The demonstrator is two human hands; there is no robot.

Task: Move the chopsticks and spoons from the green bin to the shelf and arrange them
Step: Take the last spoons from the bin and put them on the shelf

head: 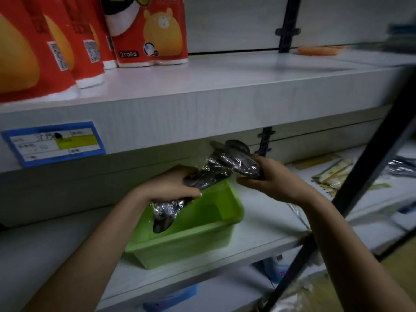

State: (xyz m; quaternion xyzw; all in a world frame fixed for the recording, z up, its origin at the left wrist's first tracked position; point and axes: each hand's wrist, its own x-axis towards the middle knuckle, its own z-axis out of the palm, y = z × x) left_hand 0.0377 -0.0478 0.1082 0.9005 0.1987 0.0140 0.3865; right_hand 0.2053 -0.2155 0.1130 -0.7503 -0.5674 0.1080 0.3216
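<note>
Spoons (216,167), dark and plastic-wrapped, held just above the green bin (193,246); one pack or two, cannot tell. Long axis slants from inside the bin up to its right. My left hand (171,185) curls round the low end, my right hand (270,179) round the high end. Shelved chopsticks (333,174) lie right of the bin, nearer my right hand.

One light-green rectangular plastic bin (180,248) sits at the front edge of the middle grey shelf board (270,221). Clear-wrapped bundles of dark plastic spoons (216,170): two, as far as the blur allows. Four red printed paper-roll packs (153,30) stand at the left end of the upper shelf board (225,86), with one blue-framed price label (54,143) on its front edge. Paper-sleeved chopstick packets (333,174), toward the middle board's right end: several, too blurred to count.
</note>
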